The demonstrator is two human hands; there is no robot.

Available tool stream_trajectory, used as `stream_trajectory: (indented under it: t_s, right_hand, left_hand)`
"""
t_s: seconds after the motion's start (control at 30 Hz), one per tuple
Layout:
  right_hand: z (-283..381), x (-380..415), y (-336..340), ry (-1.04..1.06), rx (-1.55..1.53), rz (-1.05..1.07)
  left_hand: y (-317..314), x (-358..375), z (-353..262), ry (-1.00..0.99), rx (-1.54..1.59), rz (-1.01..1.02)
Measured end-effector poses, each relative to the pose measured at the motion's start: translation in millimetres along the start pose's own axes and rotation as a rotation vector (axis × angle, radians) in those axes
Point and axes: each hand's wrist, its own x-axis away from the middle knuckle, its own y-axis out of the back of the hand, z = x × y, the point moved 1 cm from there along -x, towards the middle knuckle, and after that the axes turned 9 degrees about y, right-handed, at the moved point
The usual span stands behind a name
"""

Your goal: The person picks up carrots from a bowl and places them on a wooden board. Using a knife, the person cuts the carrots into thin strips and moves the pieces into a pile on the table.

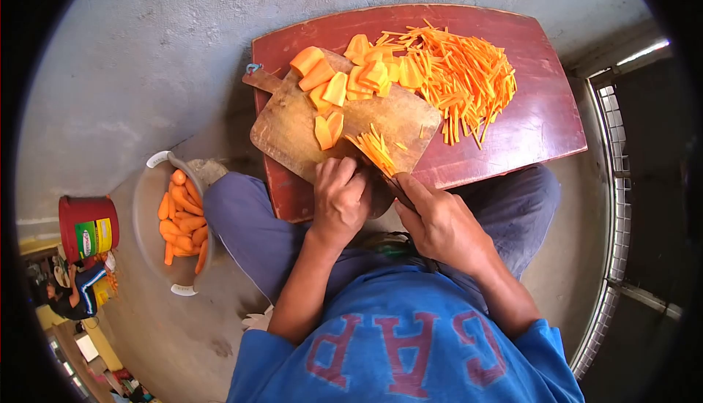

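Observation:
My right hand [447,224] is wrapped round the handle of a knife at the near edge of a wooden cutting board [289,128]. Close to the blade lies a small bunch of thin carrot strips [373,150]. My left hand [340,198] is closed with curled fingers beside the blade; what it holds, if anything, is hidden. Several thick carrot pieces [318,75] lie across the upper part of the board. A big heap of carrot strips [469,73] covers the upper middle of the red table [542,110].
On the floor at the left stands a basin [146,234] with several whole carrots [183,220]. Beyond it are a red bucket [77,231] and another person [77,293]. A wall [168,44] rises behind the table, and a barred frame [615,205] is at the right.

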Motion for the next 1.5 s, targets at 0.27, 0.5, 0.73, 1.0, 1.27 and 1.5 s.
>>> stream_trajectory:
  t_s: [0.27, 0.5, 0.73, 1.0, 1.27, 1.5]
  right_hand:
    - [0, 0, -4, 0.05, -0.007, -0.036]
    - [3, 9, -3, 0.081, -0.026, -0.085]
    - [-2, 2, 5, 0.016, -0.125, -0.083]
    - [-40, -2, 15, 0.025, -0.152, -0.171]
    - [-100, -15, 90, -0.17, -0.076, -0.364]
    - [-7, 8, 48, -0.139, -0.071, -0.123]
  left_hand:
    - [-2, 1, 0, 0.014, 0.006, -0.009]
    - [-3, 2, -1, 0.01, 0.03, -0.041]
    - [-2, 0, -2, 0.024, 0.007, -0.066]
    - [3, -2, -6, 0.048, 0.038, -0.06]
    - [4, -1, 2, 0.027, 0.117, -0.047]
    - [21, 3, 0, 0.109, 0.152, 0.014]
